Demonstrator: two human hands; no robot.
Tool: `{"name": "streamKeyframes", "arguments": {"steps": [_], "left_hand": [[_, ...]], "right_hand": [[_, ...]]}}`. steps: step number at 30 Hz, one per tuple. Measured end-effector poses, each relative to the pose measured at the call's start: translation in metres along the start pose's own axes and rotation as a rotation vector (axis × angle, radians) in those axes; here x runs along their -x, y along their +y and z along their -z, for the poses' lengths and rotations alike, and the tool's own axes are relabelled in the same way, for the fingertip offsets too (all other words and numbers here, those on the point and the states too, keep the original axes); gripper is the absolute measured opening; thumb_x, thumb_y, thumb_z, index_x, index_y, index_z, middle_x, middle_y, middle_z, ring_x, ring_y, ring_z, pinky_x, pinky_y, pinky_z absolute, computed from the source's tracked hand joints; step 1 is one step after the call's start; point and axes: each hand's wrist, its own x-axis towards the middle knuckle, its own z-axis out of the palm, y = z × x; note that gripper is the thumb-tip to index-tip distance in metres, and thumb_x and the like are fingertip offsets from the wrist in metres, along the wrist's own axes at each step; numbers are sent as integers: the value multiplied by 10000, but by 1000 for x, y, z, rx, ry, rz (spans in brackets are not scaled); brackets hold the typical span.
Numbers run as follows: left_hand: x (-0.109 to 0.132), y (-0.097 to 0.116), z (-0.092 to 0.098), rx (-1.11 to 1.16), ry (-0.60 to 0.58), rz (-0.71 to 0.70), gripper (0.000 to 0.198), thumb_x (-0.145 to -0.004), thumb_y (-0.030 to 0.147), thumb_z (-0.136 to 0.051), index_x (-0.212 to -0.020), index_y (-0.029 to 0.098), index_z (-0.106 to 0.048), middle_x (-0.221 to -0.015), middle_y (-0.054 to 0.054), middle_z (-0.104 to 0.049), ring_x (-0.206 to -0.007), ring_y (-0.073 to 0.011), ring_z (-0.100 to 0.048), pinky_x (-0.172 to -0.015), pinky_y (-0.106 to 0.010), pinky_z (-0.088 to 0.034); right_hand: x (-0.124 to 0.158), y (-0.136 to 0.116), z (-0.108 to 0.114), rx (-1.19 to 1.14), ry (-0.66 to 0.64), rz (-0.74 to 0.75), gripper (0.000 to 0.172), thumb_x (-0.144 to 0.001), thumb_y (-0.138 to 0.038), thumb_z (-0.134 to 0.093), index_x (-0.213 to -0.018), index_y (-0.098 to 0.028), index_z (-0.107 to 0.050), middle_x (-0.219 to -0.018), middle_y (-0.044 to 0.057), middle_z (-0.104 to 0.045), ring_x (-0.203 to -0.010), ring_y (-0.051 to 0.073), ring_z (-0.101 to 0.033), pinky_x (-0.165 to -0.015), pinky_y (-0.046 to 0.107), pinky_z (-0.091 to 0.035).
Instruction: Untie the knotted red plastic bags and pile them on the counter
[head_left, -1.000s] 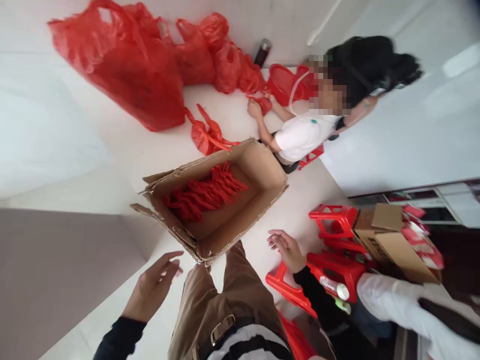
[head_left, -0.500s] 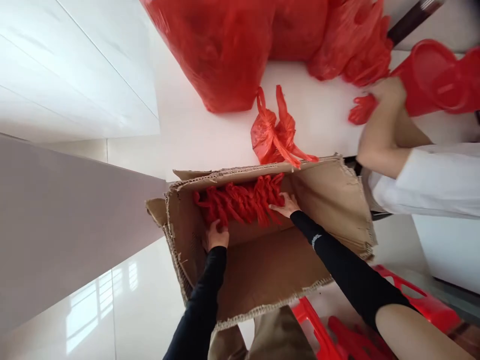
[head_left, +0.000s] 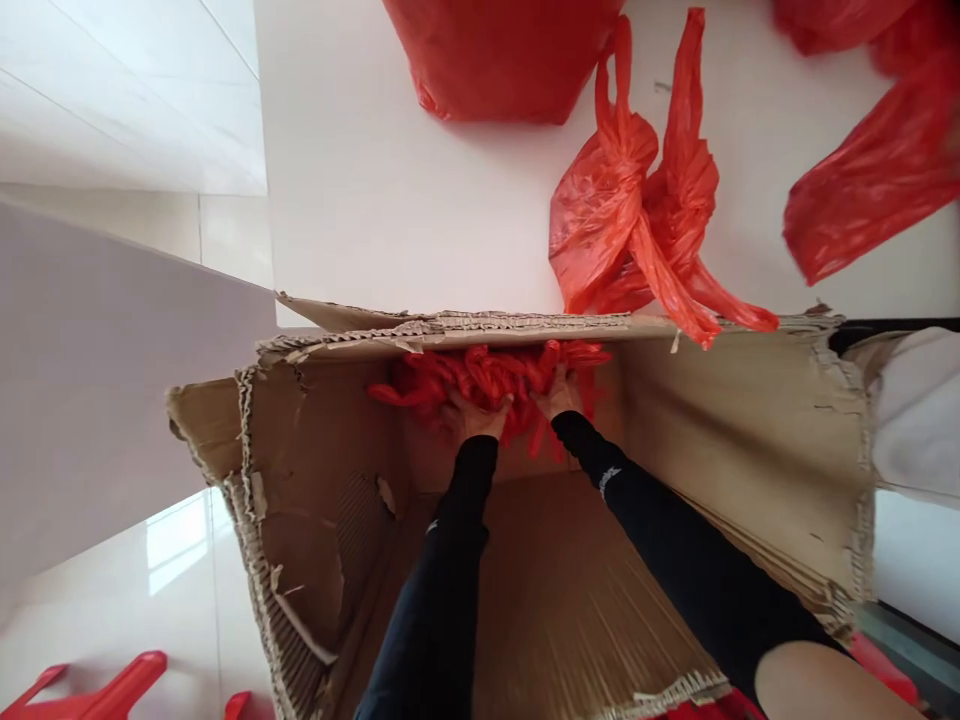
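Observation:
Knotted red plastic bags sit in a row along the far wall inside a worn cardboard box. My left hand is down among them, its fingers partly hidden in the plastic and its thumb raised beside them. Just to its right, my right hand grips the bags near the right end of the row, fingertips partly covered. Both forearms, in black sleeves, reach over the box's near side. What the bags contain is hidden.
Two tied red bags rest against the box's far edge, handles hanging over it. Beyond stands a large red bag, with another red bag to the right. A grey panel borders the left; red plastic furniture shows lower left.
My view has moved closer to the box. My left hand has shifted right along the row, nearer to my right hand. The other person's arms have left view, and a red bag appears at right.

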Motion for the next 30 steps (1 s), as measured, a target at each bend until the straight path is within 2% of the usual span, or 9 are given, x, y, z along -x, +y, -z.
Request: {"name": "streamKeyframes", "arguments": {"steps": [2, 4, 7, 9, 13, 17, 21, 25, 30], "left_hand": [[-5, 7, -11, -41, 45, 25, 1019, -836, 531, -591, -1466, -67, -58, -1442, -448, -196, -1390, -513, -149, -995, -584, -199], [-13, 9, -11, -80, 82, 79, 904, -844, 422, -645, -1467, -22, -162, -1453, -379, -271, -1371, -471, -248, -1030, -575, -230], [-19, 3, 6, -132, 77, 163, 598, -865, 336, -645, -1384, 148, -413, -1367, -185, -489, -1209, -326, -513, -993, -542, -412], [-12, -1, 21, -159, 54, 175, 418, -899, 342, -603, -1281, 192, -525, -1250, -104, -583, -1078, -257, -600, -914, -489, -502], [19, -7, 44, -200, 70, 176, 361, -908, 341, -596, -1223, 166, -563, -1167, -92, -623, -991, -227, -635, -843, -435, -541], [36, -14, 49, -205, 147, 215, 364, -910, 345, -591, -1227, 169, -558, -1166, -93, -620, -979, -224, -636, -837, -432, -541], [32, -10, 35, -194, 229, 160, 516, -878, 315, -619, -1343, 173, -445, -1288, -135, -542, -1123, -283, -570, -873, -457, -518], [29, 4, 4, -202, 216, 24, 701, -801, 241, -665, -1410, 179, -324, -1297, -177, -500, -1233, -316, -486, -882, -419, -498], [34, 19, -32, -230, 139, -19, 759, -756, 466, -692, -1361, 135, -375, -1337, -227, -436, -1239, -366, -455, -888, -462, -491]], "right_hand": [[-3, 10, 14, 34, -13, 7, 651, -758, -314, -709, -1318, -155, -419, -1218, 207, -567, -1116, 375, -554, -929, 486, -412], [2, 18, 30, 70, -29, 8, 591, -774, -321, -677, -1301, -191, -442, -1117, 157, -646, -1030, 356, -614, -881, 462, -457], [25, 23, 56, 107, -64, -5, 554, -779, -334, -649, -1287, -218, -464, -1044, 112, -696, -963, 333, -657, -848, 439, -487], [48, 20, 74, 114, -100, -23, 560, -765, -348, -654, -1283, -227, -478, -1031, 102, -707, -931, 330, -673, -823, 433, -502], [93, 12, 105, 106, -140, -35, 567, -742, -331, -666, -1274, -232, -496, -1110, 105, -693, -1008, 326, -662, -864, 418, -499], [119, 16, 122, 110, -106, -52, 545, -763, -337, -629, -1270, -191, -493, -1143, 128, -677, -1072, 323, -642, -907, 410, -486], [124, 35, 130, 123, -87, -69, 534, -761, -351, -608, -1252, -169, -503, -1121, 134, -685, -1040, 327, -658, -896, 418, -490], [116, 55, 130, 122, -101, -96, 538, -744, -355, -616, -1246, -189, -516, -1091, 104, -702, -1000, 302, -675, -877, 391, -498], [107, 70, 121, 76, -112, -123, 509, -723, -361, -633, -1202, -209, -558, -998, 67, -729, -917, 282, -697, -830, 372, -511]]}}
